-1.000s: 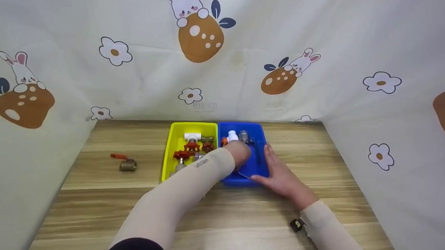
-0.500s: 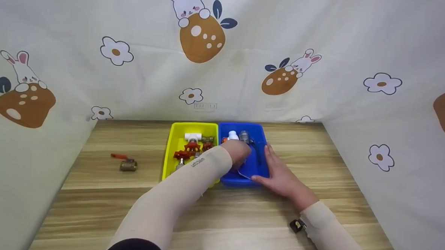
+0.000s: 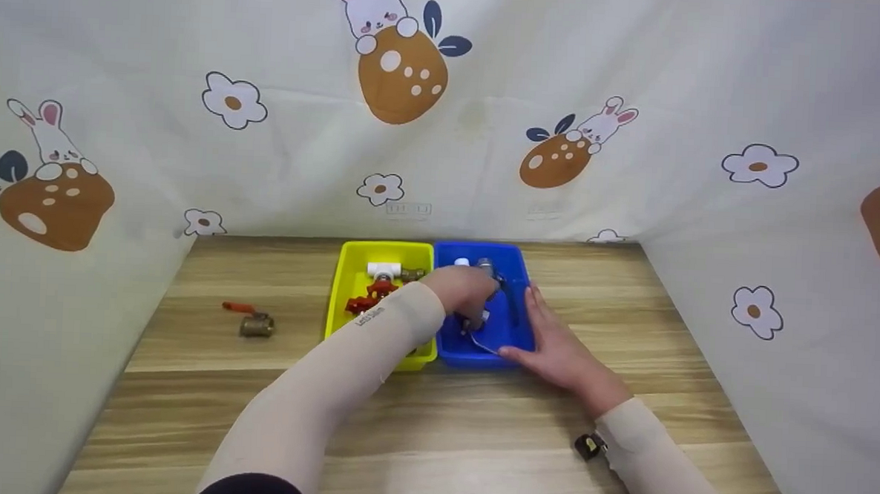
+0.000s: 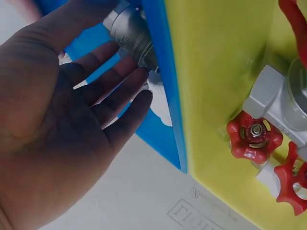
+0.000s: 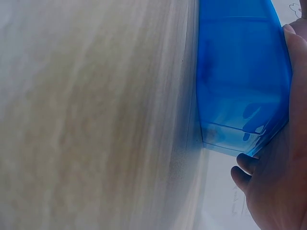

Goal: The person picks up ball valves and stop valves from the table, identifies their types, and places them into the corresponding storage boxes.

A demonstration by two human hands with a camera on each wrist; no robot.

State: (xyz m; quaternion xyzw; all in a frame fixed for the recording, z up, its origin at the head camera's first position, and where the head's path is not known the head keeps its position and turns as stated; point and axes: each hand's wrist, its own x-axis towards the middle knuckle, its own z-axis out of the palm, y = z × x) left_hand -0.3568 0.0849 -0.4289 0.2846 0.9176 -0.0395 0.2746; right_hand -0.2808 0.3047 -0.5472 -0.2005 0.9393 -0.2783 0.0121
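Observation:
My left hand (image 3: 462, 289) reaches into the blue bin (image 3: 483, 361), fingers pointing down among metal valves. In the left wrist view its fingers are loosely extended, and the fingertips meet or overlap a silver metal valve (image 4: 132, 36); firm contact is hard to tell. Just below that hand, in the head view, a small valve with a thin lever (image 3: 484, 345) lies in the bin, partly hidden. My right hand (image 3: 554, 348) rests against the bin's front right corner, thumb at the front rim and straight fingers along the outer right wall.
Beside the blue bin stands a yellow bin (image 3: 333, 302) with red-wheeled valves (image 4: 254, 136) and a white tee fitting (image 3: 384, 269). A brass valve (image 3: 257, 325) with an orange lever lies on the wooden table (image 3: 291, 419) at left. Patterned sheeting walls the back and sides.
My left hand has shifted slightly left and lifted a little within the blue bin, uncovering more of the small valve. My right hand stays at the bin's corner.

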